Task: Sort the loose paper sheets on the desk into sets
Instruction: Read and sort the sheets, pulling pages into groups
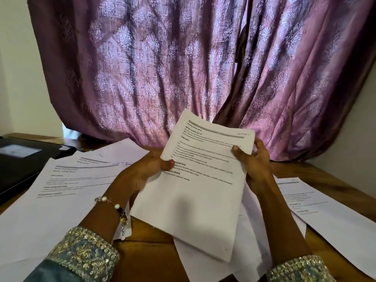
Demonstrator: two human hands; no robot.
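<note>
Gripping a printed sheet [195, 180] headed "TASK GOAL", left hand [146, 169] and right hand [254, 161] clamp its edges.

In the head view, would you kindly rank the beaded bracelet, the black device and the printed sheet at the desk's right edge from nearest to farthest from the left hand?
From the left hand:
1. Beaded bracelet, on that hand's own wrist.
2. Printed sheet, lying at the right edge.
3. Black device, at the far left.

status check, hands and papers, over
Left hand and right hand both gripping one printed sheet, raised off the desk. Loose sheets still spread left and right, unsorted. Nothing blocking.
</note>
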